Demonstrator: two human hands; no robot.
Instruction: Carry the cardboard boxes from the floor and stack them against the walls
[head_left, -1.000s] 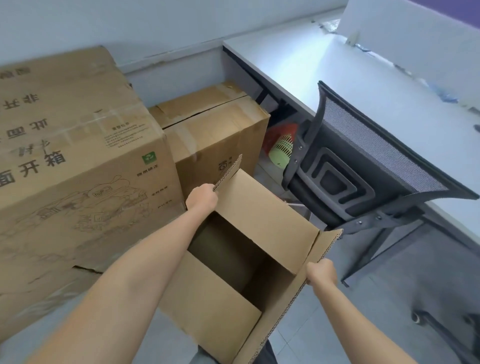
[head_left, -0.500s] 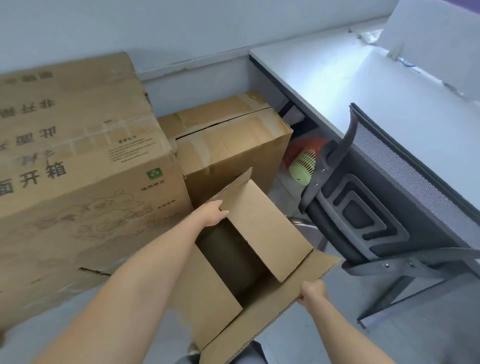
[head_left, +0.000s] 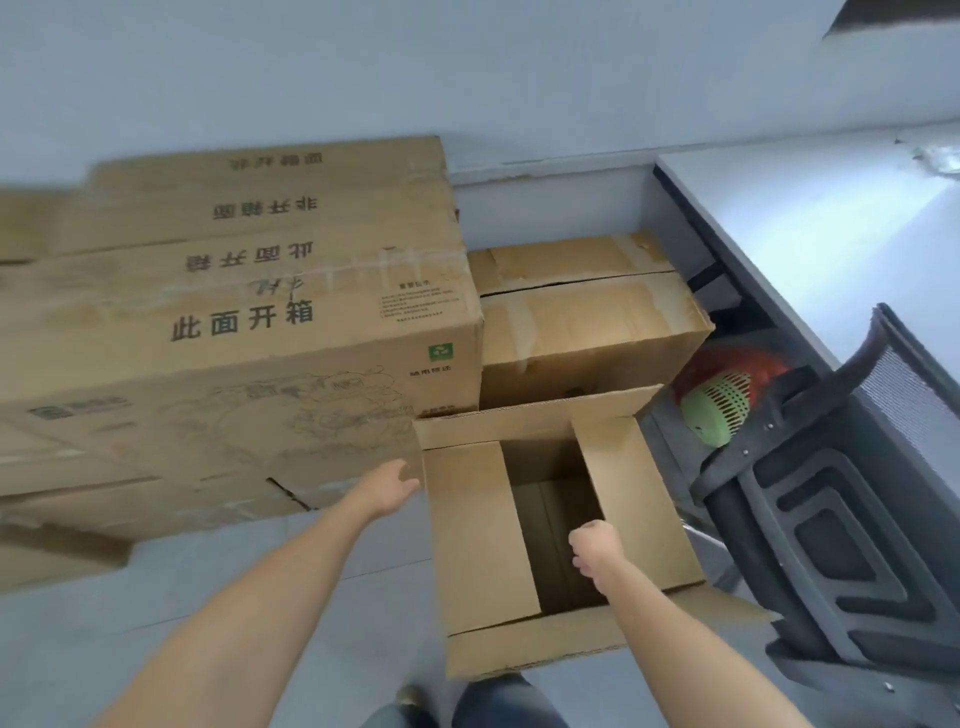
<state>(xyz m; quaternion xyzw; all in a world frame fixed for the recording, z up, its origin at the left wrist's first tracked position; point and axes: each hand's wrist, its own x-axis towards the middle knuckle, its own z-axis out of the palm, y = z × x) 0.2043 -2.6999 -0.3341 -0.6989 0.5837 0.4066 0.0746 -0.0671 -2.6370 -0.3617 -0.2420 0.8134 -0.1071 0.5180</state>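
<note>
The open cardboard box (head_left: 483, 545) stands on the grey floor (head_left: 260, 587) just in front of us, flaps spread. It touches the large printed box (head_left: 249, 374) and the smaller closed box (head_left: 587, 338) by the wall (head_left: 467, 67). Our left hand (head_left: 392, 483) reaches to its left flap with fingers loose and straight. Our right hand (head_left: 596, 545) is curled at the right flap's inner edge; we cannot tell whether it pinches it. A mesh office chair (head_left: 841, 519) stands just right.

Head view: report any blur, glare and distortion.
Head view: motion blur smears the printed boxes toward the left edge; the open cardboard box in the middle is sharper; glare washes out the desk top; wide-angle distortion slants the chair.
</note>
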